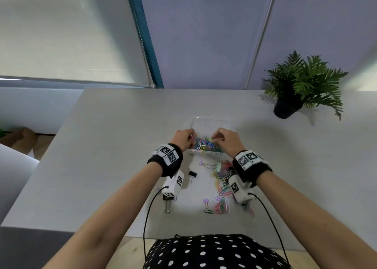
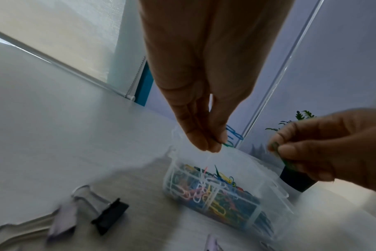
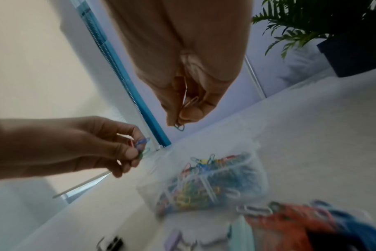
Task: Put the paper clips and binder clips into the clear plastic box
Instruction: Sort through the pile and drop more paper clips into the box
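Daylight falls through a pale roller blind [image 1: 67, 32] at far left, its lower corner cut off by the desk edge. On the grey tabletop [image 1: 114, 146], a black metal binder clip [image 1: 192, 175] lies near the left wrist, and another clip is half hidden under the left wrist camera [image 1: 173, 185]. The left hand [image 1: 183, 139] hangs over the box's left end, fingertips pressed together on a small bunch of blue and green paper clips [image 2: 231, 138]. The clear plastic box [image 1: 212, 123] sits mid-table, its near half filled with coloured paper clips, its far walls hard to make out. The right hand [image 1: 227, 141] hovers over the box's right end, pinching a few more clips; motion blur hides their number. Loose coloured paper clips and lilac binder clips [image 1: 221, 195] lie nearer the body, partly covered by the right wrist camera. Black-and-white square markers show on both wristbands; no readable writing. A green fern in a dark pot [image 1: 302, 87] stands far right.
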A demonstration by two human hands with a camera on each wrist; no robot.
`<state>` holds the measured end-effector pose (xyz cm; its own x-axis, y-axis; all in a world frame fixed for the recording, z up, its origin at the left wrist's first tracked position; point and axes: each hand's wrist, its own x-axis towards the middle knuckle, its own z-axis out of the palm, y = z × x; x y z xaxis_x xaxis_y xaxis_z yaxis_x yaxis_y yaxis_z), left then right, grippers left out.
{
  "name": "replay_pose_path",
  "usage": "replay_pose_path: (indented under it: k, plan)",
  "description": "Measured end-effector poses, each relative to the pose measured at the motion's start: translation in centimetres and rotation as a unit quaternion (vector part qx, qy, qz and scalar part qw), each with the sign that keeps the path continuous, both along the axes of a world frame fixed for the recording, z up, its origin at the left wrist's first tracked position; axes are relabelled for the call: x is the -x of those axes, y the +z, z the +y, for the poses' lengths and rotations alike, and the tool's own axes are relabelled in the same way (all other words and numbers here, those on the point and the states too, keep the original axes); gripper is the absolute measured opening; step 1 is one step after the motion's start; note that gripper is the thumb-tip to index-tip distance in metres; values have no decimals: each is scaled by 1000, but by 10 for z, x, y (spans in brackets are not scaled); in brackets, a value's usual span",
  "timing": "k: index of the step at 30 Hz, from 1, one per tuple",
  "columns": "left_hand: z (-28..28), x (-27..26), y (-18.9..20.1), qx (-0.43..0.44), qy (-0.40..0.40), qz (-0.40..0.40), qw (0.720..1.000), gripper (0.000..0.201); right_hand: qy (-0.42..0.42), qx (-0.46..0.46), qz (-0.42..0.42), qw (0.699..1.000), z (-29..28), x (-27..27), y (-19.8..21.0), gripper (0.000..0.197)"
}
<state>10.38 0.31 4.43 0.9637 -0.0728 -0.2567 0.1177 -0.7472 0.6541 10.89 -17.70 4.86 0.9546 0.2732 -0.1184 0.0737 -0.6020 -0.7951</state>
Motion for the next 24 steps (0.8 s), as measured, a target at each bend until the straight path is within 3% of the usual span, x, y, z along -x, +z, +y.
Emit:
replay_pose_path:
  k: [3,6,9,11,15,17,21,24]
  plan:
    - [-5,-6,-3,-24,-40,29,999,19,-15,38,16,999,2,-16,-3,9]
    - [-4,3,-1,-54,-81,26,995,34,27,107,48,993,4,-15,-11,18]
    - [10,28,0,-11,-64,-24,998,32,79,144,-5,986,3,2,-12,21]
    - [25,52,-6,12,-70,-8,997,26,130,145,-59,979,-2,26,-14,17]
    - [47,100,-19,-87,-147,58,984,18,314,182,-73,929,-15,85,-29,16]
    - [47,119,-23,-146,-162,66,974,16,360,228,-102,899,-20,107,-44,24]
    - [30,142,-33,-233,-189,57,952,44,351,285,-109,885,-17,125,-61,55]
    - [22,142,-35,-244,-171,52,953,41,320,294,-116,893,-17,123,-65,51]
